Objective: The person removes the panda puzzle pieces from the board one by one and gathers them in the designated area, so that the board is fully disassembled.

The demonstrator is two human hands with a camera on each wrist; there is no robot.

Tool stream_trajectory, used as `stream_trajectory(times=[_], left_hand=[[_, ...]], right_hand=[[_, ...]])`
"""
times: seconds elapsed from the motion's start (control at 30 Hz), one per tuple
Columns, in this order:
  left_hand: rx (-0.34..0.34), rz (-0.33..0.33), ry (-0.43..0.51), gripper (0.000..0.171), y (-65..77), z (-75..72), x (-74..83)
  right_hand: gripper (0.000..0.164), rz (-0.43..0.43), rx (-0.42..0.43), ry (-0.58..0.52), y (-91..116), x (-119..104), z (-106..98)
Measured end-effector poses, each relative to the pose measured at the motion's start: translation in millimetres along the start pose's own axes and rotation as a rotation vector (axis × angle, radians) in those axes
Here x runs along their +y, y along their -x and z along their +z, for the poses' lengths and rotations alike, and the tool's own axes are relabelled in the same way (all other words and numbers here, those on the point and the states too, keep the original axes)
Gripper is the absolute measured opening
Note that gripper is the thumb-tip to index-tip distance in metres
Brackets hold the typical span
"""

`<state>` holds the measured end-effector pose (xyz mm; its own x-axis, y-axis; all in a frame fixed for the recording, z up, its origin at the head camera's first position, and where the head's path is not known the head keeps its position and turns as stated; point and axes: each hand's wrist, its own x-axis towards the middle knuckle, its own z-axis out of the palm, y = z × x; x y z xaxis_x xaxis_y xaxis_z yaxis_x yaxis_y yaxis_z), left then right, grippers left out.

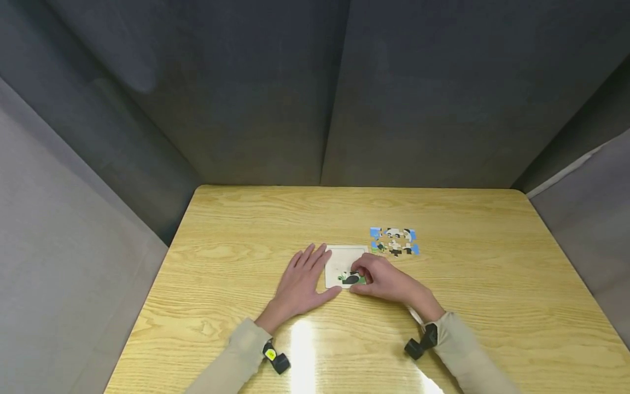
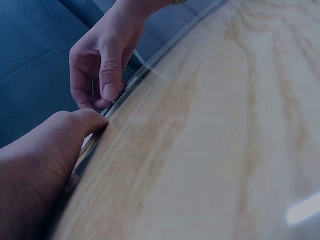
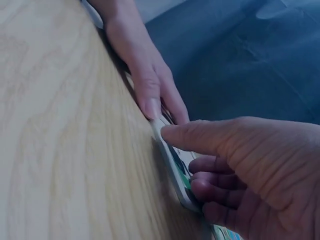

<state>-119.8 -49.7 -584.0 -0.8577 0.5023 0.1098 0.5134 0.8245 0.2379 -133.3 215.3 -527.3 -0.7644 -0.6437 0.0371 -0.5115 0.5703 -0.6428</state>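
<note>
A white square puzzle tray lies on the table between the two hands. Along its near side sit joined puzzle pieces with part of a panda and green grass. The left hand lies flat with its fingers spread, fingertips along the tray's left edge and thumb at its near edge. Over the tray's lower right part, the right hand has its fingers curled onto a puzzle piece, thumb at the near rim. In the right wrist view, the fingers partly hide the green piece.
Beyond the tray to the right lies a group of loose puzzle pieces with panda faces and blue sky. All this rests on a wooden table. Dark curtains hang behind its far edge.
</note>
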Motion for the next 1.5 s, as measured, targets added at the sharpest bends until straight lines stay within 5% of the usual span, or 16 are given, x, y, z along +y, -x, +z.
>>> stream_trajectory(times=[0.57, 1.5], left_hand=[[0.007, -0.002, 0.017, 0.093, -0.1, 0.4, -0.1], [-0.017, -0.012, 0.025, 0.093, 2.0, -2.7, 0.4]], right_hand=[[0.034, 0.128, -0.068, 0.027, -11, -5, 1], [0.024, 0.023, -0.100, 0.010, -11, -2, 4]])
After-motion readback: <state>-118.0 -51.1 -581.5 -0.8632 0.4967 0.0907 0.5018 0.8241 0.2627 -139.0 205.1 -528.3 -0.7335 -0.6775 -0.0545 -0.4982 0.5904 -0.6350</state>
